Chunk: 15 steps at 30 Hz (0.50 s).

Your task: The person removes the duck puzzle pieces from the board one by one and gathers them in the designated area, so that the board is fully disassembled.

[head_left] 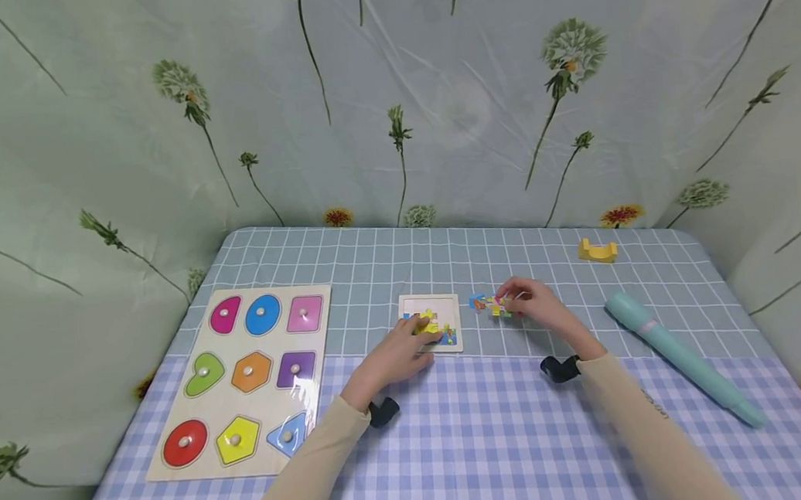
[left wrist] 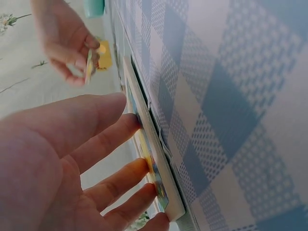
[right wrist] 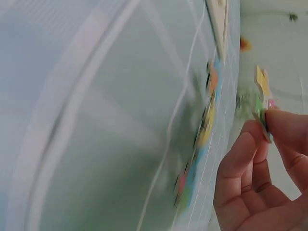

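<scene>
My right hand (head_left: 533,304) pinches a jigsaw puzzle piece (right wrist: 263,89) between thumb and fingers, raised over the table. The piece shows yellow, green and a bit of pink. Below it, loose puzzle pieces (right wrist: 208,122) lie flat on the cloth, just right of a small wooden puzzle tray (head_left: 452,304). Inside the tray sit colourful pieces (head_left: 451,333), partly covered by my left hand (head_left: 397,352). The left fingers reach out nearly straight, their fingertips (left wrist: 140,166) resting on the tray's pieces, thumb held apart.
On the left lies a wooden board (head_left: 274,290) of knobbed coloured shapes. A yellow arched block (head_left: 597,251) stands at the back right. A long teal tube-shaped object (head_left: 687,362) lies diagonally right of my right forearm. A flower-printed curtain (head_left: 460,106) hangs behind the table.
</scene>
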Each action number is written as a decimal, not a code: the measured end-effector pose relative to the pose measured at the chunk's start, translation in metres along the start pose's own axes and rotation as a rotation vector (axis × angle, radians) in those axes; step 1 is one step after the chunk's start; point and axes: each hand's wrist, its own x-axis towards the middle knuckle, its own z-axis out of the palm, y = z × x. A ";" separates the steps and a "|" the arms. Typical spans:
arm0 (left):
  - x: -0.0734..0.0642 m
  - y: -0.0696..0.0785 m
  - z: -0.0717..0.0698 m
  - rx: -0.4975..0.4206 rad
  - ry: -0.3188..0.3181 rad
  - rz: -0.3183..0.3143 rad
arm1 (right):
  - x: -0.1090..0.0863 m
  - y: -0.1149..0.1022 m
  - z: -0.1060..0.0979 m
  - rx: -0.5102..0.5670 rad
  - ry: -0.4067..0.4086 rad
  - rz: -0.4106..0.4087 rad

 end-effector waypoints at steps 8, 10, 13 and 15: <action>-0.001 -0.001 0.002 0.006 0.004 -0.011 | -0.019 0.020 -0.024 -0.035 0.013 0.100; -0.001 -0.001 0.002 0.002 0.006 -0.012 | -0.020 0.023 -0.025 -0.035 0.002 0.103; -0.001 -0.002 0.003 0.001 0.011 -0.012 | -0.021 0.026 -0.023 -0.053 -0.008 0.104; -0.001 -0.002 0.003 0.003 0.018 -0.004 | -0.021 0.027 -0.021 -0.078 -0.009 0.106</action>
